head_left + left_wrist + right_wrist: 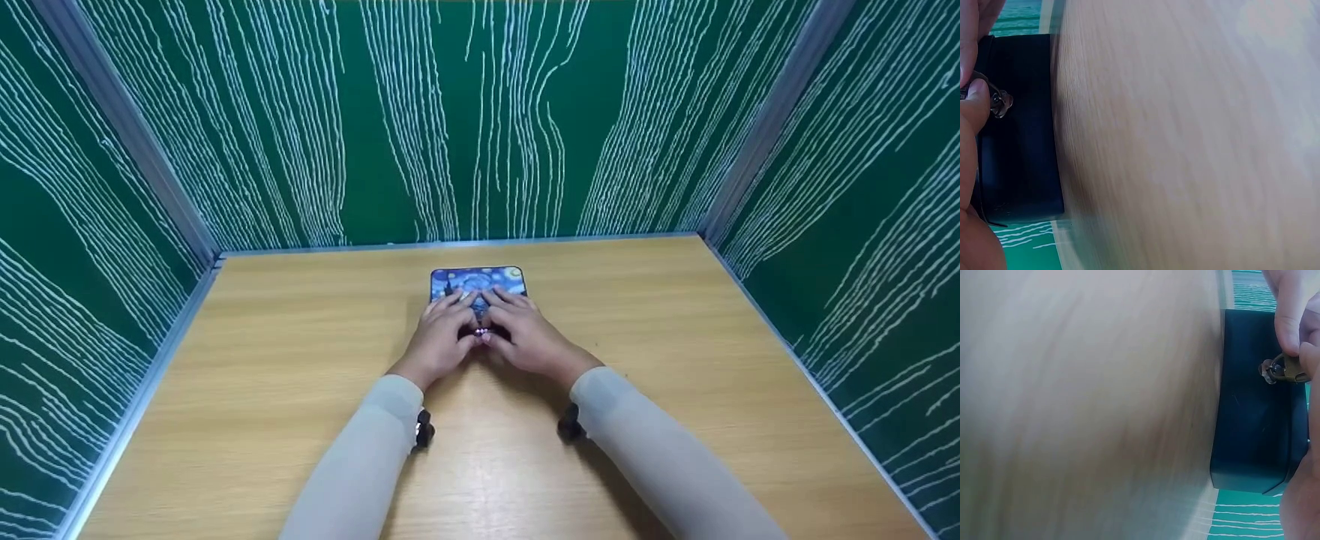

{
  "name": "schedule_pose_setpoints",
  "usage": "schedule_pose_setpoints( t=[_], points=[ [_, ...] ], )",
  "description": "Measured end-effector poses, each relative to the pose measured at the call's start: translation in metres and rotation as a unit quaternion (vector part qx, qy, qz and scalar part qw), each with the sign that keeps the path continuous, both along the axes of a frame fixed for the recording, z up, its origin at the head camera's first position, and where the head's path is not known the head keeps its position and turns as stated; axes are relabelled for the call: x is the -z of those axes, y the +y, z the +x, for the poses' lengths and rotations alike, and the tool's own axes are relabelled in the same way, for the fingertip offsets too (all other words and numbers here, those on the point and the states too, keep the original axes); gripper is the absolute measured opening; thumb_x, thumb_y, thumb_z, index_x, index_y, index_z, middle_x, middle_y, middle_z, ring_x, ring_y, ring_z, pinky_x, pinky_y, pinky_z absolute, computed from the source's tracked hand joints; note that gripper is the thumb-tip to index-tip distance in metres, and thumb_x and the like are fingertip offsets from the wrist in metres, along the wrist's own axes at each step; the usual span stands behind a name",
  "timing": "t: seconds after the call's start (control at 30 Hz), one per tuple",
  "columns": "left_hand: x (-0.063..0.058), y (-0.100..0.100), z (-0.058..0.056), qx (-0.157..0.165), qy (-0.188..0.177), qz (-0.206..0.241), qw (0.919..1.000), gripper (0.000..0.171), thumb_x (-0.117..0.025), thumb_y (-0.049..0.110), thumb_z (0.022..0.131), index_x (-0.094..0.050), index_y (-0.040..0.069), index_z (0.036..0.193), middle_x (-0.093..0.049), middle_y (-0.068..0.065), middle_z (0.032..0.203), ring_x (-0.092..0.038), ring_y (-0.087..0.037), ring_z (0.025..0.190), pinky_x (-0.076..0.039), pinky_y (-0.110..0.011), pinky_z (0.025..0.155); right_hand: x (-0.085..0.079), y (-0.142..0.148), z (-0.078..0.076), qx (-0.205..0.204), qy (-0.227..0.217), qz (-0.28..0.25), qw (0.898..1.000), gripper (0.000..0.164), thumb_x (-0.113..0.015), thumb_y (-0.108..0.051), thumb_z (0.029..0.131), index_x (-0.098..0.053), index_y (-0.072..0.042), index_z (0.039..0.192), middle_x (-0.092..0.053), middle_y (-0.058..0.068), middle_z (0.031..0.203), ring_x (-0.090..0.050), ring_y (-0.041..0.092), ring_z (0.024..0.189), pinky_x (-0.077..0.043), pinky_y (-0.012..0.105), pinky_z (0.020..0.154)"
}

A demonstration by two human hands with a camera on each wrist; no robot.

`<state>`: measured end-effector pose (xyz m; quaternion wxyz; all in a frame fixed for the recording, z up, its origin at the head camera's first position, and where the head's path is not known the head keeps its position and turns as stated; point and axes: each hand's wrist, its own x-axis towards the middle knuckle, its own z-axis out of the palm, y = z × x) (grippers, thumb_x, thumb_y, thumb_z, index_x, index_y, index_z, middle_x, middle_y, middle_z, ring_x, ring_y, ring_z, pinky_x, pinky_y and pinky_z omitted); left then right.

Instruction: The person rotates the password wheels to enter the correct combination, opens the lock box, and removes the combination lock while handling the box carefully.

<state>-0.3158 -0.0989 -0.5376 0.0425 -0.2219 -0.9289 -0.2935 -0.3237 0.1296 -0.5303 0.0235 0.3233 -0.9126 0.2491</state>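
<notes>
A small dark box (1252,422) with a blue swirling-sky picture on its lid (478,279) stands on the table. A brass-coloured padlock (1294,370) hangs through a metal clasp (1001,104) on its front face. My left hand (441,335) comes in from the left, fingers over the lid, and its thumb pinches the padlock. From the other side my right hand (531,337) also lies over the lid, its thumb on the padlock body. Both thumb tips sit close together at the lock. The fingers hide part of the lid and padlock.
The box stands on a light wooden table (300,360), toward its far edge. Green walls (495,112) with white wavy lines enclose the back and sides, joined by grey metal posts (780,112). Dark wrist devices (424,430) sit under both sleeves.
</notes>
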Motion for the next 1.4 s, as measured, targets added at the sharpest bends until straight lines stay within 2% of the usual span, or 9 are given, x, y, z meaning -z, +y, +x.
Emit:
schedule_pose_setpoints(
  t=[0.23, 0.6, 0.87, 1.13, 1.4],
  points=[
    [-0.0026, 0.0004, 0.0023, -0.005, -0.004, -0.002, 1.0, 0.011, -0.078, 0.028, 0.109, -0.072, 0.019, 0.107, -0.043, 0.004, 0.182, -0.032, -0.028, 0.175, -0.014, -0.055, 0.147, 0.0005, 0.0002, 0.0002, -0.002, 0.004, -0.01, 1.0, 0.025, -0.067, -0.045, 0.114, -0.068, -0.022, 0.124, -0.039, 0.008, 0.185, -0.028, 0.041, 0.176, -0.022, 0.069, 0.142],
    [-0.0022, -0.0002, 0.0021, -0.007, -0.014, 0.002, 0.9999, 0.01, -0.077, 0.031, 0.109, -0.075, 0.021, 0.112, -0.042, 0.007, 0.183, -0.03, -0.026, 0.176, -0.012, -0.055, 0.147, -0.0027, -0.0011, 0.0019, 0.003, -0.004, -0.004, 1.0, 0.02, -0.066, -0.04, 0.115, -0.07, -0.021, 0.12, -0.037, 0.004, 0.186, -0.026, 0.038, 0.177, -0.02, 0.067, 0.143],
    [-0.0037, -0.0001, 0.0024, 0.007, 0.011, 0.009, 0.9999, 0.011, -0.08, 0.024, 0.106, -0.075, 0.014, 0.107, -0.047, -0.001, 0.18, -0.036, -0.032, 0.174, -0.016, -0.058, 0.146, -0.0012, -0.0002, -0.0001, -0.01, 0.007, -0.008, 1.0, 0.021, -0.066, -0.038, 0.115, -0.069, -0.02, 0.124, -0.041, 0.009, 0.184, -0.03, 0.041, 0.175, -0.019, 0.066, 0.144],
    [-0.0029, 0.0001, 0.0019, 0.003, 0.013, 0.01, 0.9999, 0.014, -0.08, 0.026, 0.106, -0.073, 0.014, 0.106, -0.048, -0.001, 0.179, -0.037, -0.031, 0.173, -0.016, -0.058, 0.146, -0.0013, 0.0002, 0.0003, -0.011, 0.014, -0.014, 1.0, 0.019, -0.067, -0.038, 0.114, -0.068, -0.021, 0.122, -0.042, 0.009, 0.183, -0.031, 0.041, 0.175, -0.022, 0.068, 0.142],
    [-0.0027, 0.0004, 0.0014, 0.0, 0.008, 0.002, 1.0, 0.012, -0.079, 0.028, 0.107, -0.074, 0.017, 0.107, -0.046, 0.001, 0.181, -0.035, -0.03, 0.174, -0.015, -0.057, 0.146, -0.0013, -0.0004, 0.0, -0.005, 0.003, -0.001, 1.0, 0.02, -0.064, -0.038, 0.116, -0.07, -0.021, 0.123, -0.038, 0.007, 0.185, -0.028, 0.039, 0.176, -0.019, 0.065, 0.144]
  ],
)
